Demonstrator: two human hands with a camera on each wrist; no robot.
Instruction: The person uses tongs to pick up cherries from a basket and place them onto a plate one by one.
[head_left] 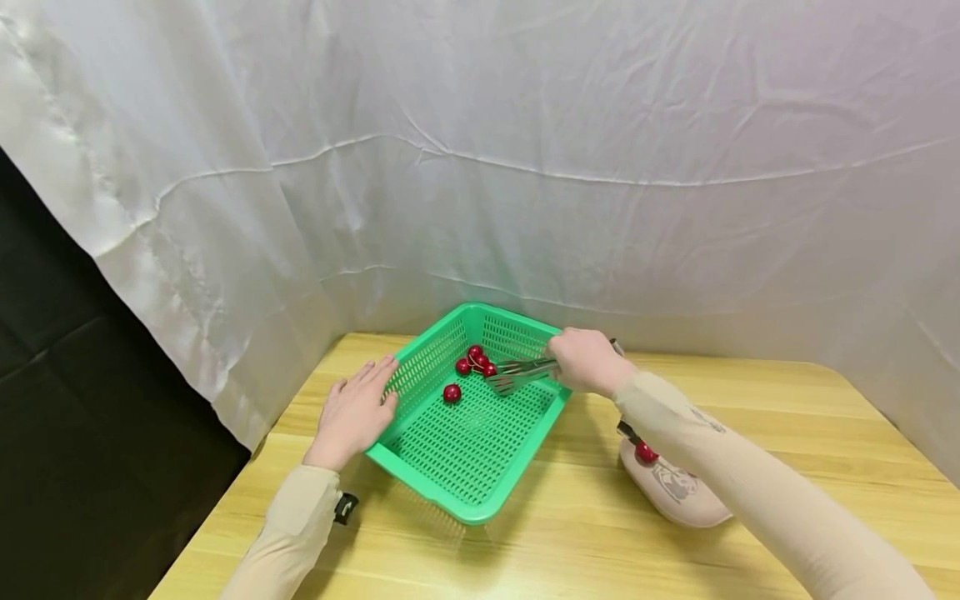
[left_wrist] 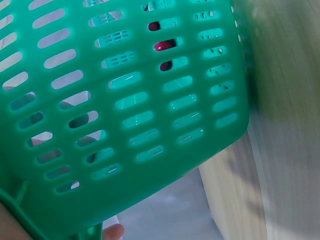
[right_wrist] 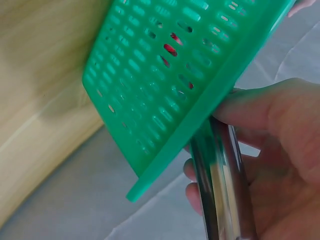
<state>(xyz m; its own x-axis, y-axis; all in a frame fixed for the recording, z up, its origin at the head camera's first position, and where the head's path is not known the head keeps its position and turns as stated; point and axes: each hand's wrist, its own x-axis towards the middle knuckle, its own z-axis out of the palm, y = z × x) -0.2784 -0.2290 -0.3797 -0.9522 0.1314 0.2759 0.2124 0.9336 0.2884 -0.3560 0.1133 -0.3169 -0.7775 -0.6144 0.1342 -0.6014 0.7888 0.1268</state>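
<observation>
A green perforated plastic basket (head_left: 472, 446) sits on the table between both hands. My left hand (head_left: 356, 410) rests on its left rim, fingers fairly straight. My right hand (head_left: 588, 361) grips metal tongs (head_left: 517, 375) across the right rim, with the slotted ends reaching down into the basket. In the right wrist view, the thumb and curled fingers close around the tongs' handles (right_wrist: 225, 185). Several dark red cherries (head_left: 463, 367) cluster in the far part of the basket, right beside the tongs' ends. Another cherry (head_left: 452, 393) lies apart, nearer the middle.
A pale pink oval dish or box (head_left: 678, 496) with a printed figure lies right of the basket, partly hidden under my right forearm. A red cherry (head_left: 646, 452) shows at its far edge. Light curtain (head_left: 600, 233) hangs behind the wooden table (head_left: 585, 542).
</observation>
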